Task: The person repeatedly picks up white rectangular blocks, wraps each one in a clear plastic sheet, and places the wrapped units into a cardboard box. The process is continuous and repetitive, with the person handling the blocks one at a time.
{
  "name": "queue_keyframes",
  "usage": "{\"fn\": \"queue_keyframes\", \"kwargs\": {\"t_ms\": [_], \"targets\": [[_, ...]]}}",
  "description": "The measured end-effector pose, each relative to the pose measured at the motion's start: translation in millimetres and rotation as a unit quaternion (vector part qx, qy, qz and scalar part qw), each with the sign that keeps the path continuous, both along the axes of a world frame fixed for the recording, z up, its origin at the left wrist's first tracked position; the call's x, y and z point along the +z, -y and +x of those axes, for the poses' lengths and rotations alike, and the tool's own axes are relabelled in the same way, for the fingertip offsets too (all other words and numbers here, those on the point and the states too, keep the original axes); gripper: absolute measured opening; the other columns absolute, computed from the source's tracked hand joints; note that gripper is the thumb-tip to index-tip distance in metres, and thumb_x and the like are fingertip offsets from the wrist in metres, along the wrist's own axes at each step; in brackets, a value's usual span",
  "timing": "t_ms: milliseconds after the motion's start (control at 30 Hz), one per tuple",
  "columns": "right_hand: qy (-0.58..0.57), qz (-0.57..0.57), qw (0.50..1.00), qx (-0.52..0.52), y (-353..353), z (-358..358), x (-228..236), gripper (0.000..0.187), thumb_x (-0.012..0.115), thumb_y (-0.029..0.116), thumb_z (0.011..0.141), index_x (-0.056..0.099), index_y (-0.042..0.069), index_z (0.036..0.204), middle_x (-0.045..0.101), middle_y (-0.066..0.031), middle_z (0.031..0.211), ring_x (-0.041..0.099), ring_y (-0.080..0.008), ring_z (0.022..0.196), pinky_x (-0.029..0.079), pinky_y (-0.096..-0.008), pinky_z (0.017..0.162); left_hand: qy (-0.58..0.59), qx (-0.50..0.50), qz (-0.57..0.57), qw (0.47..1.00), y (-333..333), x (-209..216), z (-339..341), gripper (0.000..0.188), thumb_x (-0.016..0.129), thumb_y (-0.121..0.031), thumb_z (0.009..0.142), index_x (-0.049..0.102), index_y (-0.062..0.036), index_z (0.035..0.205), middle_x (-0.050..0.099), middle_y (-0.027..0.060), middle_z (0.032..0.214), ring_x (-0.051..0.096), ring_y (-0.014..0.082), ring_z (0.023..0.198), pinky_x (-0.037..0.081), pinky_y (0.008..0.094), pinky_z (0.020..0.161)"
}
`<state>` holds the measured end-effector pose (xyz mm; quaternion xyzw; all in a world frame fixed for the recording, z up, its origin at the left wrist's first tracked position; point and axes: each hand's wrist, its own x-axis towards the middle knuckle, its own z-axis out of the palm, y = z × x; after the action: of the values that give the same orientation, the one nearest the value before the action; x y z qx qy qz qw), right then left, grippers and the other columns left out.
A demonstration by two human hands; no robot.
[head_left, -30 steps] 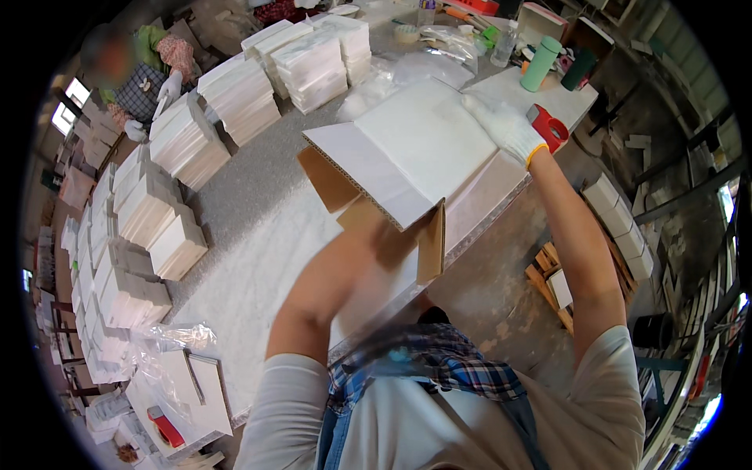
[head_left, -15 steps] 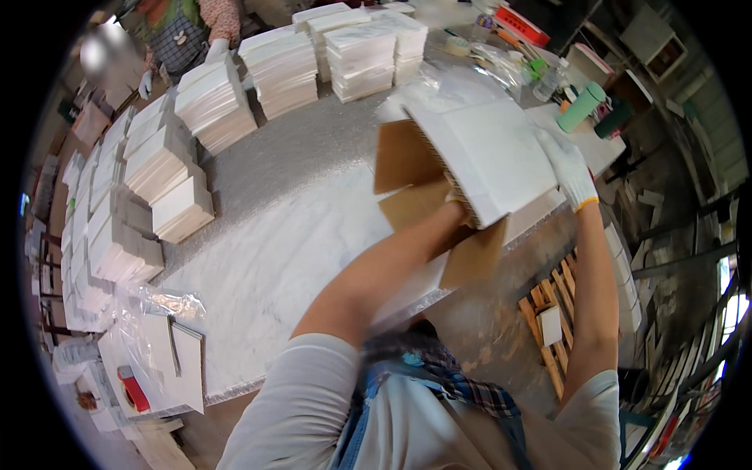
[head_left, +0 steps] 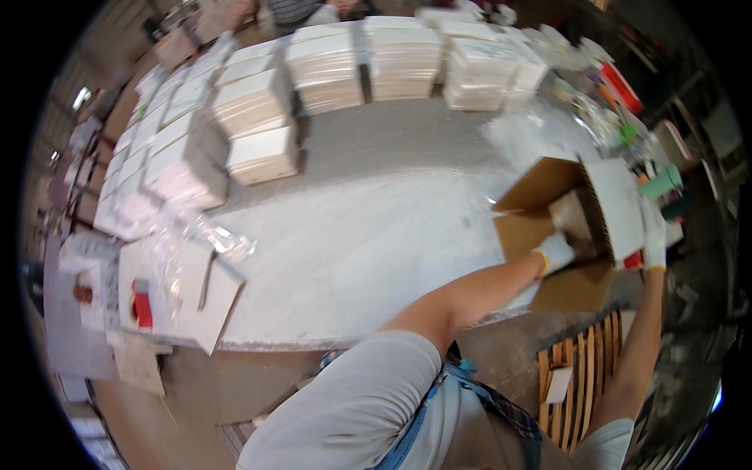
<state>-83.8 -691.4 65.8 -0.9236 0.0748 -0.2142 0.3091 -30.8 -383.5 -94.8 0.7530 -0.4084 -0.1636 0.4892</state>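
A cardboard box (head_left: 521, 235) lies on its side at the right end of the table, its brown flaps spread and its mouth facing left. Into that mouth reaches my left hand (head_left: 554, 252), in a white glove with a yellow cuff. Its fingertips are blurred against the inside, beside a pale patch, and their grip does not show. Along the box's white outer right side lies my right hand (head_left: 653, 235), also gloved, its fingers stretched out flat. A green bottle (head_left: 662, 182) stands just beyond that hand.
Stacks of white tiles (head_left: 325, 66) line the table's back and left. Clear plastic film (head_left: 223, 239), a board (head_left: 207, 294) and a red tape dispenser (head_left: 142, 304) lie front left. A wooden pallet (head_left: 576, 384) is on the floor at right. Another person (head_left: 294, 9) stands behind the stacks.
The box has come down onto its side, with its mouth and inside more in sight. My left hand, mostly hidden before, shows in the opening. The whole view has shifted left.
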Motion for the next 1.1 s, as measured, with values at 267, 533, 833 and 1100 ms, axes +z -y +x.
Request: {"fn": "queue_keyframes", "kwargs": {"t_ms": [267, 533, 833, 1100], "targets": [[0.078, -0.033, 0.983, -0.163, -72.3, -26.8, -14.6, 0.053, 0.045, 0.034, 0.112, 0.052, -0.004, 0.148, 0.058, -0.0151, 0.15, 0.055, -0.0268, 0.136, 0.038, -0.0336, 0.117, 0.117, 0.139, -0.012, 0.983, -279.3, 33.9, -45.3, 0.058, 0.069, -0.034, 0.094, 0.054, -0.0041, 0.142, 0.059, 0.0211, 0.139, 0.066, 0.0335, 0.113, 0.054, 0.0422, 0.097], [0.192, -0.066, 0.952, -0.228, -144.9, -87.2, -34.6, 0.045, 0.042, 0.025, 0.112, 0.052, 0.006, 0.153, 0.048, -0.0147, 0.159, 0.051, -0.0275, 0.141, 0.044, -0.0369, 0.114, -0.082, 0.584, -0.127, 0.798, -580.3, 61.2, -50.1, 0.047, 0.071, -0.027, 0.098, 0.062, -0.0008, 0.136, 0.065, 0.0227, 0.133, 0.07, 0.0299, 0.105, 0.057, 0.0402, 0.088], [0.346, -0.11, 0.931, -0.024, -395.5, -101.7, 63.2, 0.04, 0.047, 0.009, 0.112, 0.05, -0.005, 0.149, 0.054, -0.0179, 0.152, 0.053, -0.0281, 0.137, 0.043, -0.0363, 0.115, 0.177, 0.842, 0.258, 0.439, -844.4, 75.0, -48.2, 0.061, 0.068, -0.049, 0.092, 0.06, -0.0086, 0.136, 0.064, 0.0245, 0.123, 0.061, 0.0405, 0.116, 0.05, 0.0513, 0.098], [0.204, -0.061, 0.972, 0.096, -486.5, -85.0, 34.8, 0.04, 0.049, 0.001, 0.105, 0.055, -0.008, 0.143, 0.057, -0.0201, 0.148, 0.052, -0.034, 0.139, 0.037, -0.0421, 0.119, -0.085, 0.915, 0.094, 0.383, -974.0, 67.9, -17.0, 0.101, 0.062, -0.082, 0.081, 0.065, 0.0064, 0.132, 0.068, 0.0277, 0.129, 0.064, 0.037, 0.123, 0.049, 0.0471, 0.104]]}}
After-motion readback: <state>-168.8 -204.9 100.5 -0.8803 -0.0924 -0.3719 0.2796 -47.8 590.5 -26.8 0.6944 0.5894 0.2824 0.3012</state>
